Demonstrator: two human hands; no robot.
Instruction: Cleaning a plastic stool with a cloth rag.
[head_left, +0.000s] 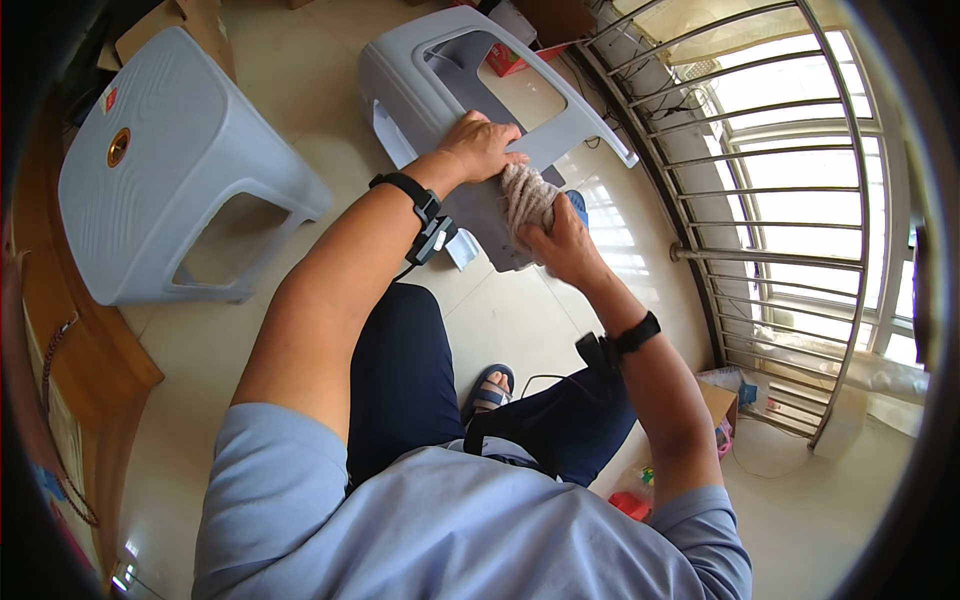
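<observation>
A pale grey plastic stool (395, 60) lies tipped on its side in front of me, its open leg frame facing up and right. My left hand (478, 148) is closed over the stool's edge, near the cut-out between its legs. Bunched in my right hand (568, 242) is a greyish-white cloth (527, 198), pressed against the stool's surface just right of the left hand. The fingertips of my right hand are partly hidden behind the cloth. Straps with small dark devices circle both wrists.
A second grey stool (165, 170) stands upright at left, beside brown wooden furniture (85, 370). Metal window bars (765, 255) line the right side. A cardboard box (718, 400) and a red item (630, 505) lie at lower right. My sandalled foot (490, 388) rests on the tiles.
</observation>
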